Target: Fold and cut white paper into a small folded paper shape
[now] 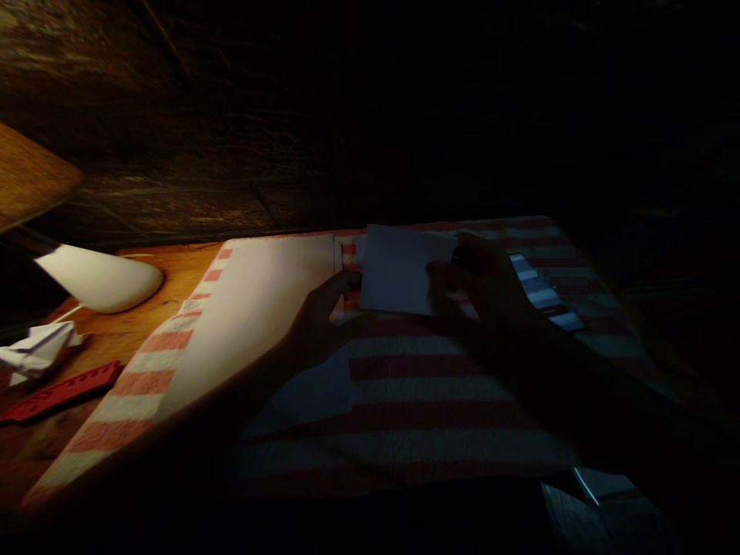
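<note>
A small white piece of paper [398, 266], apparently folded, is held up between my two hands over a striped cloth. My left hand [327, 312] grips its left edge, with the thumb at the lower corner and the fingers behind. At the right side my right hand [477, 274] has thumb and fingers closed on the paper; deep shadow hides some of the fingers. A large white sheet [260, 301] lies flat beneath my left forearm, its lower part in shadow.
The red-and-white striped cloth [439, 370] covers most of the table. To the right lies a phone-like device [543, 297]. On bare wood [179, 270] at left are a white lamp [101, 277], a folded white paper shape [40, 347] and a flat red notched object [66, 393].
</note>
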The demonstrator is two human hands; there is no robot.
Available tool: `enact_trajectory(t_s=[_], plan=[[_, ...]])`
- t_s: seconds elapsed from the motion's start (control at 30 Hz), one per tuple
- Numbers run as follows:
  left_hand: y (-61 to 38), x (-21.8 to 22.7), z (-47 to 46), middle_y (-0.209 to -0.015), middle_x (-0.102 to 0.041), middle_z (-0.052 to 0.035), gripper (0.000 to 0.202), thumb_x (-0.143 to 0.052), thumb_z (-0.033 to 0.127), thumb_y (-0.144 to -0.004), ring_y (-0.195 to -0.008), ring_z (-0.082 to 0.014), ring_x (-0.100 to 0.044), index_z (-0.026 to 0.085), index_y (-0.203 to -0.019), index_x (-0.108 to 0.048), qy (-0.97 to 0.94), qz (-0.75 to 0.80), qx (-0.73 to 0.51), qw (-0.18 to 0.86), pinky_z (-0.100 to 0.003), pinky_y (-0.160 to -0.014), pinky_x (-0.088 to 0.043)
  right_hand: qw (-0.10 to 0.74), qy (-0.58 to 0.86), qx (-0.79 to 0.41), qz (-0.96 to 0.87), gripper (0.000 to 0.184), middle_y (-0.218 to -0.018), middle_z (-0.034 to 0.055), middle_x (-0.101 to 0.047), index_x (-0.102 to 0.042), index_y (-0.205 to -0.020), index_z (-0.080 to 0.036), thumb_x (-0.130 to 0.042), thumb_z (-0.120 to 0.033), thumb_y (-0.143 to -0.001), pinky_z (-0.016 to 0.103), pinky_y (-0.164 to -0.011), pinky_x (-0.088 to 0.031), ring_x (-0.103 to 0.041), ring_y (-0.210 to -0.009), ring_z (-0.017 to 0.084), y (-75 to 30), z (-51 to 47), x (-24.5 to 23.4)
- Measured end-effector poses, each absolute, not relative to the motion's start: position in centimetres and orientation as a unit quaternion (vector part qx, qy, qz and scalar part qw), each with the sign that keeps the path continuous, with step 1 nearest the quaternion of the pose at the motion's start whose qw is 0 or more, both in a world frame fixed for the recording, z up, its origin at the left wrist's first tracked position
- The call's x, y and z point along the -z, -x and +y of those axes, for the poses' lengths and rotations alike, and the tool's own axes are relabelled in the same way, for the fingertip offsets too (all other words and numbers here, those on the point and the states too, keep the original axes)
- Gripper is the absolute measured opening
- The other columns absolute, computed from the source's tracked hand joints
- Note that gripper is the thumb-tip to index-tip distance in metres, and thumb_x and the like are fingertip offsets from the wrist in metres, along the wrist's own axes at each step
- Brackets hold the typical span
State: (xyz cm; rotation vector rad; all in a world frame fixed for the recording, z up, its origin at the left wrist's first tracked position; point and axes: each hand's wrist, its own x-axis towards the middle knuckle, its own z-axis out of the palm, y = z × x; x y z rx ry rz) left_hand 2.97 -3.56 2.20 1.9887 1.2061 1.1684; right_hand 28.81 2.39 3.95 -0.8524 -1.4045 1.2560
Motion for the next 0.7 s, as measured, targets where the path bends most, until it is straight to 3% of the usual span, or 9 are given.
enact_trajectory(t_s=[0.1, 0.17, 0.33, 0.47, 0.57, 0.7], plan=[[-3.3, -2.4, -3.6, -0.090, -0.075, -0.0034, 0.008, -0.073, 0.027, -0.088, -0.085, -0.0205, -0.070, 0.020, -0.091, -0.071, -0.739, 0.448, -0.453, 0.222, -0.035, -0.079, -0.057, 0.506, 0.260, -0.564, -0.598, 0.013, -0.080, -0.0023, -0.064, -0.074, -0.085, -0.025, -0.084, -0.022, -0.078, 0.029, -0.068, -0.049, -0.059, -0.073, 0.014, -29.1, 2.4, -4.1], [-3.3, -2.6, -3.6, -0.086, -0.072, -0.0029, 0.007, -0.072, 0.024, -0.088, -0.084, -0.0193, -0.069, 0.020, -0.083, -0.070, -0.741, 0.427, -0.478, 0.201, -0.035, -0.079, -0.055, 0.476, 0.192, -0.589, -0.624, 0.013, -0.092, 0.0004, -0.068, -0.078, -0.084, -0.026, -0.086, -0.021, -0.076, 0.031, -0.076, -0.052, -0.063, -0.084, 0.017, -29.2, 2.2, -4.1], [-2.6, -2.6, -3.3, -0.100, -0.067, -0.0038, 0.016, -0.074, 0.027, -0.086, -0.092, -0.0189, -0.065, 0.021, -0.100, -0.070, -0.667, 0.475, -0.547, 0.177, -0.033, -0.082, -0.054, 0.458, 0.157, -0.572, -0.662, 0.008, -0.096, 0.0022, -0.067, -0.081, -0.083, -0.026, -0.084, -0.019, -0.079, 0.035, -0.083, -0.052, -0.063, -0.091, 0.019, -29.4, 1.7, -4.4], [-2.4, -2.2, -3.1, -0.098, -0.068, -0.0044, 0.023, -0.070, 0.043, -0.091, -0.086, -0.0179, -0.064, 0.022, -0.101, -0.067, -0.603, 0.457, -0.602, 0.256, -0.030, -0.075, -0.056, 0.506, 0.231, -0.513, -0.654, 0.009, -0.092, 0.0013, -0.069, -0.080, -0.082, -0.026, -0.086, -0.021, -0.078, 0.034, -0.081, -0.053, -0.064, -0.089, 0.019, -29.2, 1.9, -4.2], [-3.2, -2.5, -3.6, -0.093, -0.073, -0.0070, 0.041, -0.071, 0.058, -0.091, -0.085, -0.0208, -0.070, 0.020, -0.106, -0.069, -0.646, 0.401, -0.544, 0.356, -0.033, -0.076, -0.061, 0.540, 0.284, -0.518, -0.600, 0.015, -0.082, -0.0010, -0.066, -0.073, -0.077, -0.024, -0.087, -0.025, -0.078, 0.031, -0.072, -0.053, -0.062, -0.077, 0.016, -28.8, 1.9, -4.0], [-4.6, -3.3, -4.7, -0.074, -0.076, -0.0047, 0.031, -0.076, 0.048, -0.089, -0.071, -0.0206, -0.075, 0.017, -0.088, -0.070, -0.627, 0.465, -0.465, 0.419, -0.030, -0.064, -0.062, 0.520, 0.316, -0.533, -0.588, 0.026, -0.074, -0.0034, -0.060, -0.065, -0.076, -0.022, -0.090, -0.028, -0.076, 0.027, -0.063, -0.048, -0.056, -0.069, 0.013, -28.2, 1.7, -3.9]])
